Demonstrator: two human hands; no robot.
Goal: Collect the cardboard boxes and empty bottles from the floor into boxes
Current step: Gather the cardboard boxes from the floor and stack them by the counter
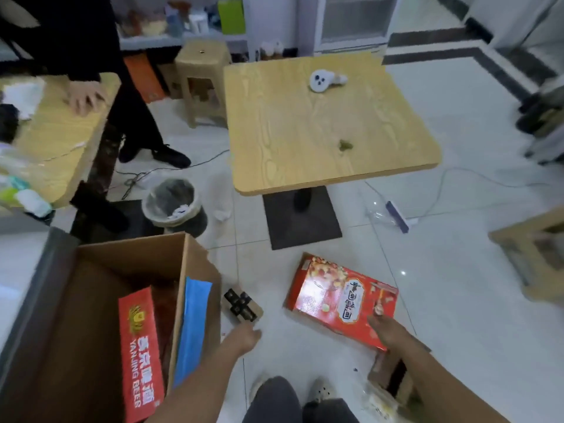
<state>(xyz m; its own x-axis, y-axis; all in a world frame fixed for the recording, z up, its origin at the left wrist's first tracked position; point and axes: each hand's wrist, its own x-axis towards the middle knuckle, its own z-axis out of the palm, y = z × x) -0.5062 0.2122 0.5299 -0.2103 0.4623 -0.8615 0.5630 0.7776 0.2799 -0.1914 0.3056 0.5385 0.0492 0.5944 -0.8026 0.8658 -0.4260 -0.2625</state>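
Observation:
A flat red printed carton [338,296] lies on the white floor tiles. My right hand [385,330] grips its near edge, thumb on top. A small brown cardboard box with a black pattern [243,306] lies beside the big open cardboard box [91,270]. My left hand [242,336] reaches just short of its near corner, holding nothing. Inside the big box stand a red Yanjing Beer carton [138,349] and a blue flat piece [192,325]. A clear empty bottle with a blue label [386,213] lies farther away on the floor.
A wooden pedestal table [320,126] stands ahead, with a lined bin [172,204] to its left. Another person stands at the left table [58,138]. Cables cross the floor. A brown box [389,378] lies under my right forearm, and a stool [531,254] stands at the right.

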